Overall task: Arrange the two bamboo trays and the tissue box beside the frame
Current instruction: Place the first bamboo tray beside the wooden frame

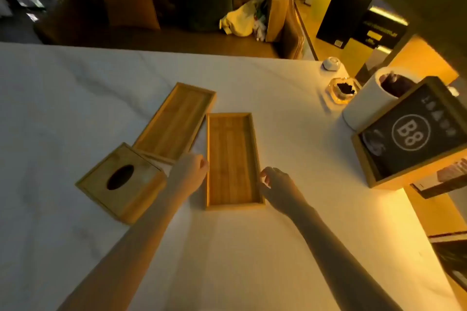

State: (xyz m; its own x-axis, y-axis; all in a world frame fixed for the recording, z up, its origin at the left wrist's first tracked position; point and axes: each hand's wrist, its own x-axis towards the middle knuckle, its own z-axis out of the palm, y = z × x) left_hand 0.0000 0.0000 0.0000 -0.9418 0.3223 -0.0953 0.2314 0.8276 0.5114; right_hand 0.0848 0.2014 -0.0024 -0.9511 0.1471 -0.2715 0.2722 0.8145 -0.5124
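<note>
Two shallow bamboo trays lie on the white table. The near tray (231,159) lies lengthwise in the middle, and my left hand (190,170) grips its left rim while my right hand (275,183) grips its right rim. The second tray (174,120) lies slanted just behind and to the left. A bamboo tissue box (121,182) with an oval slot sits at the left, beside my left forearm. The wooden frame (414,139) with a dark "B8" sign stands tilted at the right edge.
A white cup (364,106) with dark contents stands just behind the frame, with a glass ashtray (342,92) and a small white object (331,63) further back. A sofa with cushions and bags lies beyond the table's far edge. Boxes stand at the right.
</note>
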